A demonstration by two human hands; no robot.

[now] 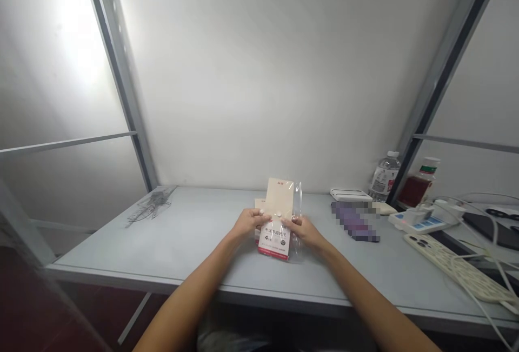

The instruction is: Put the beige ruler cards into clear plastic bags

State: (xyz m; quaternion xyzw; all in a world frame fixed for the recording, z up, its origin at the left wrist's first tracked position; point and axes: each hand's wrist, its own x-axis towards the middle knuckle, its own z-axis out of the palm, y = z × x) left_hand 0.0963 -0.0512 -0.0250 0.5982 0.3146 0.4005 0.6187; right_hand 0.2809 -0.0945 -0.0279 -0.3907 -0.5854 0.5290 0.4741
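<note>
Near the middle of the desk, a cream cardboard packet [280, 196] with a white label and a red lower edge is tilted up in front of me. Printed on its label are Chinese characters and a large 4. Clear plastic wrap [299, 252] sticks out past its right side. My left hand [246, 224] pinches the packet's left side, thumb on the front. On the opposite side my right hand [307, 231] grips it, thumb also on the front. A similar cream and red packet [258, 202] shows partly behind it at the left; whether a hand touches that one is hidden.
Black mesh or hair-like strands [152, 206] lie at the desk's left. On the right are a white box [351, 196], a pixelated purple item [357, 222], a water bottle [385, 179], a red-brown bottle [419, 184], a power strip [417, 223], cables and a phone [458, 265].
</note>
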